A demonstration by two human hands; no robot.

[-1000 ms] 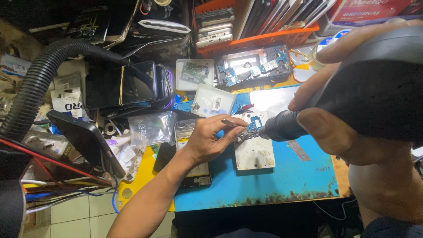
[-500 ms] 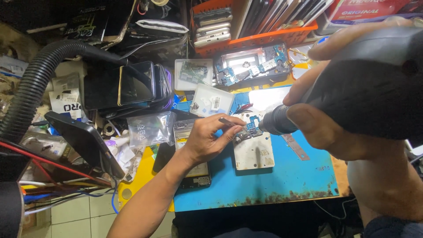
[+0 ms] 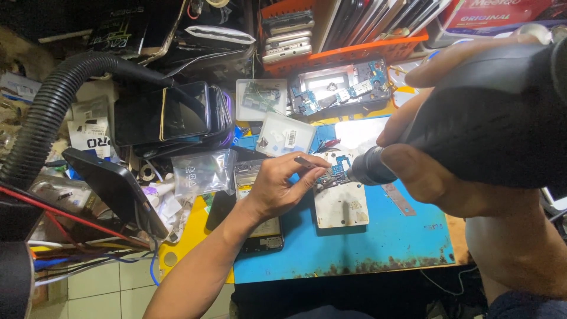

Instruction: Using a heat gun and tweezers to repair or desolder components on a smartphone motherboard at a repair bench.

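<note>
Since the earlier pictures the right hand point(image 3: 437, 171) has drawn the black hot-air tool point(image 3: 472, 130) a little nearer the camera, so its bulk fills more of the upper right; the nozzle point(image 3: 369, 171) stays aimed at the same spot, and the left hand point(image 3: 283, 186) has hardly shifted.

The counter carries a blue work mat point(image 3: 378, 236) with a rust-stained front edge, a yellow mat point(image 3: 195, 236) beside it and tiled floor below. Around it lie a stack of dark phones point(image 3: 171, 118), clear plastic boxes point(image 3: 260, 100), an opened phone frame point(image 3: 342, 88), an orange basket point(image 3: 360, 50) of parts, a clear plastic bag point(image 3: 204, 171) and a black ribbed hose point(image 3: 47, 124) curving in from the left.

The small circuit board point(image 3: 333, 175) rests at the top of a white block point(image 3: 341, 204) on the blue mat. The left hand's fingers point(image 3: 307, 171) are pinched closed on thin tweezers point(image 3: 307, 160), whose tips reach the board's left edge. The right hand's fingers are wrapped fully round the tool's handle, the nozzle just beside the board's right end.
</note>
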